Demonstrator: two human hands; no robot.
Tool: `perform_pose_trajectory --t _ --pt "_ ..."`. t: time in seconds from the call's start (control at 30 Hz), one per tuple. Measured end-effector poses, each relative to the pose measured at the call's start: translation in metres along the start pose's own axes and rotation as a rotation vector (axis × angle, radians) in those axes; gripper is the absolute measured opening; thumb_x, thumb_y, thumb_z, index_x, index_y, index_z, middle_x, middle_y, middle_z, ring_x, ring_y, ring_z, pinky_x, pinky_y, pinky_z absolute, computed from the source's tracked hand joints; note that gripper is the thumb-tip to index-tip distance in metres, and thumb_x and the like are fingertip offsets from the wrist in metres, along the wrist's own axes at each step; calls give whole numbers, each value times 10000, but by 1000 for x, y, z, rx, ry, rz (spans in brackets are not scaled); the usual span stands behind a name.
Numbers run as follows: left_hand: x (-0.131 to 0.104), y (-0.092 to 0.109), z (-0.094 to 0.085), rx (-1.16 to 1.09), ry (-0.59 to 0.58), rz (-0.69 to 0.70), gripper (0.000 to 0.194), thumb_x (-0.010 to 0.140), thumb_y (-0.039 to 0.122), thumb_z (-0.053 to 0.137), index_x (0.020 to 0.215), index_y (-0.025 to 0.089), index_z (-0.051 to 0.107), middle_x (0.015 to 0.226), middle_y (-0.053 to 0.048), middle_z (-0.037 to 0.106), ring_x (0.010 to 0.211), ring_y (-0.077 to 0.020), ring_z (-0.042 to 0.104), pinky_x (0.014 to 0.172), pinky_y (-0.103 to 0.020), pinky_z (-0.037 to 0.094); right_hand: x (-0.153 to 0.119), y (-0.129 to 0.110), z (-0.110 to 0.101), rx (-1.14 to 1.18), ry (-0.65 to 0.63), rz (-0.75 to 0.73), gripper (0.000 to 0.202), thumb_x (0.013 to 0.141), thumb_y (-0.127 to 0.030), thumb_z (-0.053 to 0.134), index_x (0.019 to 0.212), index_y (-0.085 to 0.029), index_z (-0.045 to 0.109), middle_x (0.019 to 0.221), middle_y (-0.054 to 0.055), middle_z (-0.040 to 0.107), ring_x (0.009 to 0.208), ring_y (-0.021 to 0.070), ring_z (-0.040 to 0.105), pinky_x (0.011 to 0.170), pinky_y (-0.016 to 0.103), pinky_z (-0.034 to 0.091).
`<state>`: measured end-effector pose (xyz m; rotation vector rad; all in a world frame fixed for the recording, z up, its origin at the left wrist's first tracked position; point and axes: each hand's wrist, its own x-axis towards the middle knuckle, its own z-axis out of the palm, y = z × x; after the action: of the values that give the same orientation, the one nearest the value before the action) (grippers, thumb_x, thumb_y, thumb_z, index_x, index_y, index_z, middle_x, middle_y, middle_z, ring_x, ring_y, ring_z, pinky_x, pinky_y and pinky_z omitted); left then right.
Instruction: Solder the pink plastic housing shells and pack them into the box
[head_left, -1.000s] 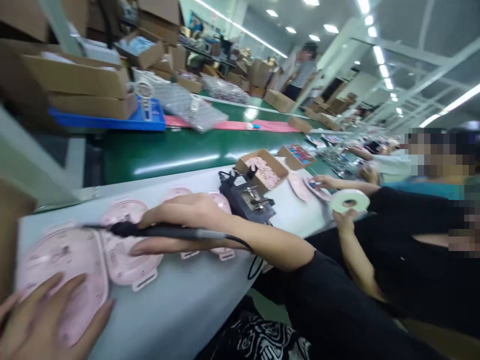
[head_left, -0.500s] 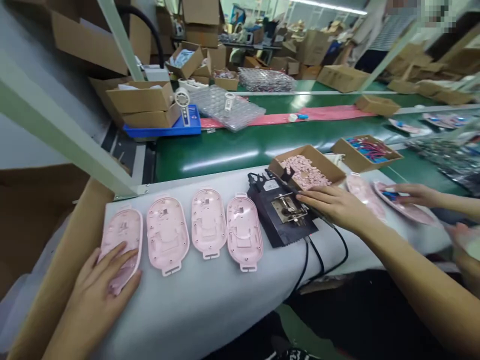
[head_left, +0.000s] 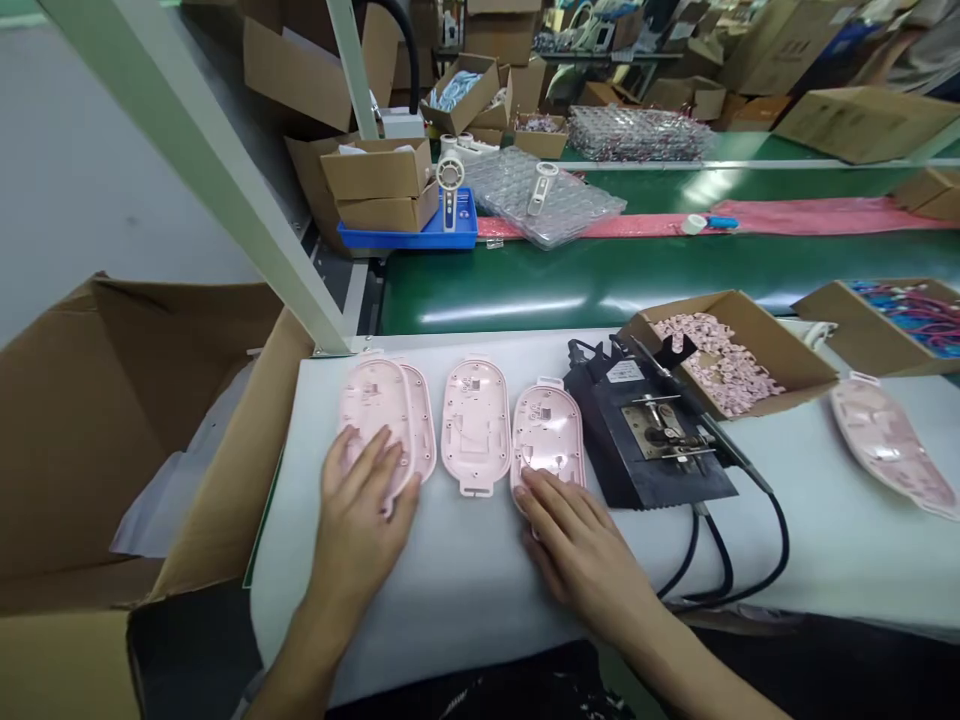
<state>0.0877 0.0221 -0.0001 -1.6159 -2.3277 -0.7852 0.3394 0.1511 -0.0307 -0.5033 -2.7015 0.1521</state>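
Left hand (head_left: 358, 510): flat, fingers spread wide, palm down; fingertips rest on the near end of the leftmost pink shell (head_left: 373, 420), which overlaps a second pink shell (head_left: 421, 420) at its 3 o'clock. Nothing gripped.

Right hand (head_left: 581, 545): flat, fingers loosely apart, fingertips touching the near end of the rightmost pink shell (head_left: 547, 435). Nothing gripped.

Third pink shell (head_left: 475, 425): lies untouched between the two hands' shells, inner side up, tab toward the person. All four shells sit in a row on the white bench top (head_left: 465, 570), at 12 o'clock from the hands.

Black soldering-iron stand (head_left: 645, 440): at 3 o'clock of the rightmost shell, just beside it; the iron (head_left: 705, 425) rests across it, and black cables (head_left: 720, 560) loop off its near edge toward the bench front.

Large open carton (head_left: 112, 420): at 9 o'clock of the bench, against its left edge.

Cardboard tray of small pink parts (head_left: 720, 355): at 1 o'clock of the stand, touching it or nearly so.

Further pink shell (head_left: 889, 445): at 3 o'clock, well apart, near the right edge.

Tray of coloured wires (head_left: 892, 320): behind that shell.

Green conveyor belt (head_left: 600, 280): runs beyond the bench.

Blue tray (head_left: 420, 232) with stacked cartons and a white handheld fan (head_left: 449, 185): at 12 o'clock, far side of belt.

Clear blister trays (head_left: 540, 195): just right of the fan.
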Motion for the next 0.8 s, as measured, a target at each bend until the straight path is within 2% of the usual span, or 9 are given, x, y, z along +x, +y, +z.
perform_pose_trajectory --t 0.07,0.17,0.33,0.43,0.5,0.57,0.67,0.73,0.8 --pt "1 6 11 17 -30 45 358 932 311 619 1194 78 695 1332 -147 668 1406 -381 396 1137 -599 423 9 0 8 15 101 23 568 929 -64 479 1483 -187 466 1393 138 632 1268 287 621 1003 493 568" --pt "1 11 21 33 -48 40 365 933 308 609 1202 76 691 1328 -148 668 1368 -391 435 1106 -602 445 25 6 1 86 221 -15 609 912 -7 465 1495 -185 442 1353 131 660 1277 256 611 1032 461 530" --pt "3 14 20 39 -68 -11 361 946 334 580 1223 123 680 1348 -127 658 1339 -382 478 1093 -611 444 62 -6 1 107 20 -115 489 969 -41 407 1390 -245 548 1411 62 630 1322 227 570 1161 519 396" --pt "4 15 17 3 -134 -23 441 977 377 523 1311 108 626 1404 -134 617 1401 -368 418 1120 -583 434 78 -16 15 128 -103 -65 419 996 -282 522 1414 -253 528 1480 89 565 1365 327 514 1139 676 369" --pt "3 14 13 -19 -192 -46 491 1001 395 464 1382 104 569 1454 -132 575 1445 -359 362 1149 -585 407 84 -18 23 141 -135 -53 472 966 -335 575 1425 -233 524 1510 107 529 1394 383 463 1084 702 427" --pt "2 13 9 -46 -239 -68 508 1012 399 432 1426 120 527 1489 -119 542 1473 -345 322 1174 -583 379 87 -14 27 162 -102 -62 466 949 -164 534 1413 -197 539 1487 115 550 1389 349 471 1078 614 495" --pt "0 8 0 -110 -290 -84 498 1017 389 434 1468 181 482 1540 -87 489 1497 -318 281 1194 -571 363 92 -7 22 204 10 -75 621 849 60 420 1422 -152 529 1470 122 560 1380 275 485 1130 492 504" --pt "1 5 -8 -154 -239 -114 497 1019 380 437 1493 231 446 1583 -75 431 1520 -319 225 1203 -598 335 98 -8 15 226 69 -93 667 818 83 418 1441 -139 507 1492 128 536 1408 273 455 1159 492 484" --pt "6 -1 -14 -215 -104 -190 517 1020 388 432 1521 264 401 1614 -77 380 1536 -325 185 1215 -631 289 106 -18 10 247 93 -158 649 824 75 429 1432 -135 516 1496 124 535 1422 268 442 1169 486 477"
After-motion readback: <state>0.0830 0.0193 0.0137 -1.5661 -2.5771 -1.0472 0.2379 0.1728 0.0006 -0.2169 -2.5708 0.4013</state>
